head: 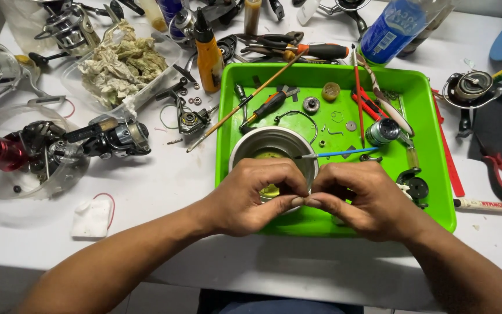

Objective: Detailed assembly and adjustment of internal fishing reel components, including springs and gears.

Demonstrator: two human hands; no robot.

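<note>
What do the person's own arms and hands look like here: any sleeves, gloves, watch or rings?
Both forearms are bare all the way to the picture's lower edge, with no sleeves in view. The left hand and right hand wear no gloves. No watch, bracelet or ring shows on either wrist or on the visible fingers.

Whatever the hands (306,200) pinch is hidden, perhaps too small to tell.

The left hand (245,195) and right hand (358,200) met fingertip to fingertip over the near edge of the green tray (437,174), pinching something too small to tell. A steel bowl (271,145) sat just behind them.
</note>
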